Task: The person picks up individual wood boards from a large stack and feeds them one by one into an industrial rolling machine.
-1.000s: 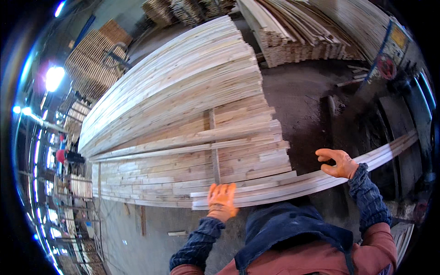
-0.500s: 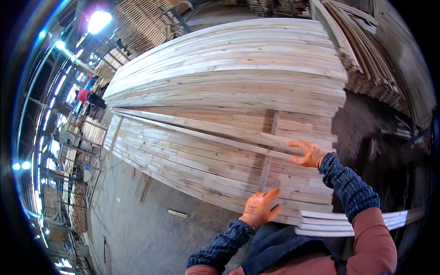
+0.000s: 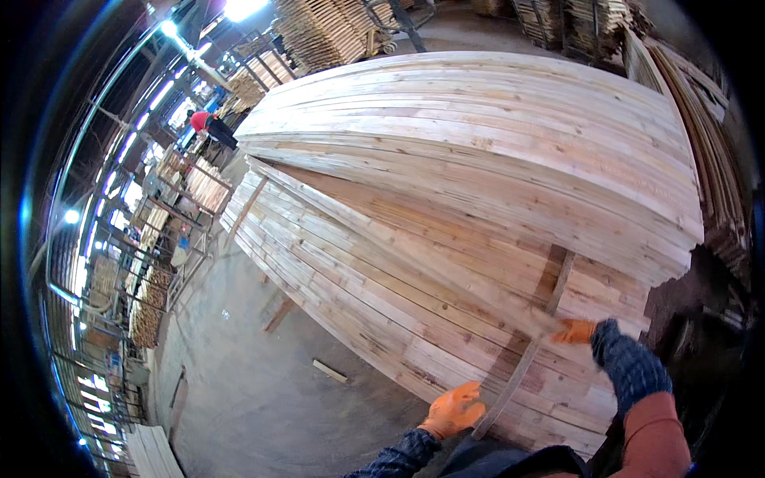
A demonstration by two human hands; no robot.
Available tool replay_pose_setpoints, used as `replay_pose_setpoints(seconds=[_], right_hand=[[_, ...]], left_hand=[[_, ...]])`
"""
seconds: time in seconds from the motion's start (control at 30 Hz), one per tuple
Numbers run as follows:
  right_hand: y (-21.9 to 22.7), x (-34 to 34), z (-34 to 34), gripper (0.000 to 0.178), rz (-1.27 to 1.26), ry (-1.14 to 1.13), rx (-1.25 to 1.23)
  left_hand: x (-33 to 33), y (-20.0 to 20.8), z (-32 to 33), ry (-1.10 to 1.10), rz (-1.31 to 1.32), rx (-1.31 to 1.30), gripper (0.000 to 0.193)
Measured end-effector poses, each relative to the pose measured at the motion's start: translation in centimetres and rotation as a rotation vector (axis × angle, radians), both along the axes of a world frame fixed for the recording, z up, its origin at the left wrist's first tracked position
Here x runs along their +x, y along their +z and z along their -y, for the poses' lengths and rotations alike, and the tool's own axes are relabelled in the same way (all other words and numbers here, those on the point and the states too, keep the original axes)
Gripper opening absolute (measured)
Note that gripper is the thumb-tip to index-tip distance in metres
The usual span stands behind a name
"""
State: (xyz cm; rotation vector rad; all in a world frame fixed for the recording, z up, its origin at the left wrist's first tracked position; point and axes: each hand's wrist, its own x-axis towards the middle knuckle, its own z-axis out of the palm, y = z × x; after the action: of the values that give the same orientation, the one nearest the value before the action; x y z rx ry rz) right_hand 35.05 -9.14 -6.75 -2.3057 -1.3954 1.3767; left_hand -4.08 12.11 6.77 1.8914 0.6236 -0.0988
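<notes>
My right hand point(image 3: 572, 331), in an orange glove, is closed around the near end of a long, pale wooden board point(image 3: 446, 267). That board lies at a slant over a low layer of boards point(image 3: 358, 287), its near part blurred by motion. My left hand point(image 3: 454, 410), also orange-gloved, is held at the near left edge of the layer with fingers bent and apart, holding nothing. Close to its fingertips is the lower end of a narrow wooden crosspiece point(image 3: 518, 374), which runs across the layer. Another crosspiece point(image 3: 248, 209) crosses the far end.
A taller stack of boards point(image 3: 470, 119) stands just beyond the layer. Dark-edged boards point(image 3: 693, 119) lean at the far right. On the grey floor point(image 3: 263, 382) at left are a short wood offcut point(image 3: 330, 371) and more scraps. A person in red point(image 3: 209, 125) bends among racks far left.
The view has swung, so the stacks sit further right and turned. My right hand has gone from spread above the boards to closed on a board's end. My left hand stays at the near edge.
</notes>
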Motion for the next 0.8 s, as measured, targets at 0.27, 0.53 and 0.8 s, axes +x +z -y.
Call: replay_pose_setpoints(seconds=[0.27, 0.53, 0.8], right_hand=[[7.8, -14.3, 0.2, 0.120, -0.457, -0.214, -0.054], [7.7, -15.7, 1.5, 0.110, -0.686, -0.185, -0.035], [11.7, -16.5, -12.8, 0.098, -0.813, -0.331, 0.405]], left_hand=[[5.2, -11.6, -7.5, 0.878, 0.187, -0.648, 0.079], [6.3, -5.1, -6.0, 0.919, 0.199, -1.242, 0.051], [3.1, -3.9, 7.3, 0.188, -0.135, -1.390, 0.062]])
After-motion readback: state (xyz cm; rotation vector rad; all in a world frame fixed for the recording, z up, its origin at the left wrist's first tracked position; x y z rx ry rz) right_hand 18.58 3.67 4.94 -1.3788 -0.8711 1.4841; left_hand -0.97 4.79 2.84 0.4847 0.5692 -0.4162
